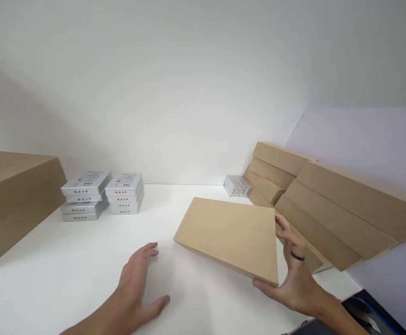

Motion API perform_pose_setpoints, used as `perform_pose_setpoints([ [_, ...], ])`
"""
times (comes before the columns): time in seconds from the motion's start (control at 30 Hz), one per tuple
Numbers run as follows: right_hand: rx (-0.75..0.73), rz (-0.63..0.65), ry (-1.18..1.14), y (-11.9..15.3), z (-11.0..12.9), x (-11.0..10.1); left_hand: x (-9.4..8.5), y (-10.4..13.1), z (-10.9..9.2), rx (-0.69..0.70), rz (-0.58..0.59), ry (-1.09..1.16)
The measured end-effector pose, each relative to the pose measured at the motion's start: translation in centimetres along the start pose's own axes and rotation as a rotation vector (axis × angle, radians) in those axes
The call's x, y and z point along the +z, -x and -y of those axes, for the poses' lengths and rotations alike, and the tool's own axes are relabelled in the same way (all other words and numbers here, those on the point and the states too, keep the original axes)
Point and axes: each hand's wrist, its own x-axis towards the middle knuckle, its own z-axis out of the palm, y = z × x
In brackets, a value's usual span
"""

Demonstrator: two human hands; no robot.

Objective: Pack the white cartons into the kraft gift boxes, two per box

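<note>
A flat brown cardboard box (229,232) is in the middle of the head view, tilted a little above the white table. My right hand (294,270) grips its right end, with the thumb at the near corner and the fingers at the far one. A dark ring sits on one finger. My left hand (136,284) hovers to the left of the box, apart from it, with thumb and fingers spread and nothing between them. The underside of the cardboard box is hidden.
Two stacks of small silver boxes (86,184) (124,193) stand at the back left. More silver boxes (237,186) stand on edge at the back right. Opened cardboard boxes (335,204) lean against the right wall. A large carton (21,200) stands far left on the white table (66,265).
</note>
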Motion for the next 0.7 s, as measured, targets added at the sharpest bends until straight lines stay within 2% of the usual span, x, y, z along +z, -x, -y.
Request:
perform_pose_setpoints([
  [0.13, 0.388, 0.235, -0.511, 1.0, -0.7, 3.9, -1.2, -0.1, -1.1, -0.107, 0.083, 0.091],
  [0.2, 0.551, 0.324, -0.645, 1.7, -0.4, 5.5, -1.7, -0.2, -1.7, -0.176, 0.110, 0.137],
  [0.23, 0.620, 0.326, -0.666, 2.1, 0.1, 6.3, -1.9, -0.1, -2.0, -0.209, 0.103, 0.144],
  [0.37, 0.809, 0.117, -0.476, 3.4, 3.3, 9.1, -1.5, 0.9, -2.6, -0.293, 0.024, 0.120],
  [0.47, 0.867, -0.023, -0.333, 4.2, 5.0, 10.5, -1.1, 1.7, -2.9, -0.293, -0.003, 0.100],
  [0.57, 0.881, -0.112, -0.310, 5.6, 4.4, 11.3, -1.1, 2.2, -3.2, -0.292, -0.014, 0.110],
  [0.7, 0.957, -0.056, -0.396, 7.5, 2.8, 11.5, -1.2, 2.7, -3.7, -0.297, 0.002, 0.132],
])
